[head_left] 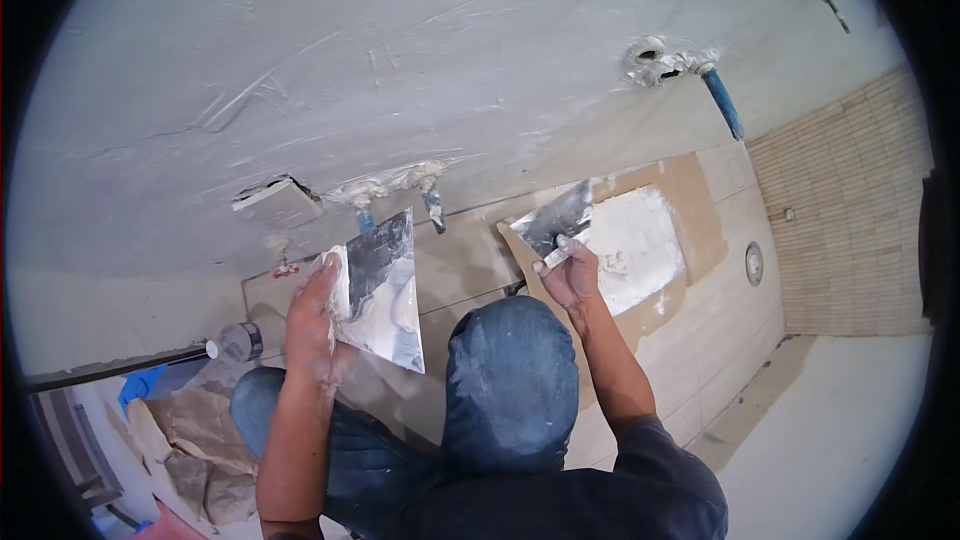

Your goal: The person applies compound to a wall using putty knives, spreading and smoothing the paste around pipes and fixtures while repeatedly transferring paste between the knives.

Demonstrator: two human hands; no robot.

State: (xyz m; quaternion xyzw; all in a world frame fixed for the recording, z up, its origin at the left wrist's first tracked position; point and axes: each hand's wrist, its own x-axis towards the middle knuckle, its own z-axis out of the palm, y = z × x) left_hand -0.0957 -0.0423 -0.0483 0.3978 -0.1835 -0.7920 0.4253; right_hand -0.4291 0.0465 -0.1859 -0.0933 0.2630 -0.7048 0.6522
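Note:
My left hand (315, 325), coated in white paste, is closed round a wide putty knife (395, 260). White paste lies along the hand side and lower part of its metal blade. My right hand (572, 275) grips a second putty knife (555, 220), its smeared blade pointing up toward the wall. Beneath and beside that blade, brown cardboard (705, 205) lies on the tiled floor, with a white, paste-smeared rectangular surface (640, 245) on it. The two blades are apart. My bent knee (510, 370) is between my forearms.
The plastered wall (420, 60) carries blue pipe stubs (722, 103), a red valve handle (285, 269) and a square cover (278, 202) over a hole. A round drain (754, 264) sits in the floor at right. A plastic bottle (237, 342) and crumpled brown paper (205, 445) lie at left.

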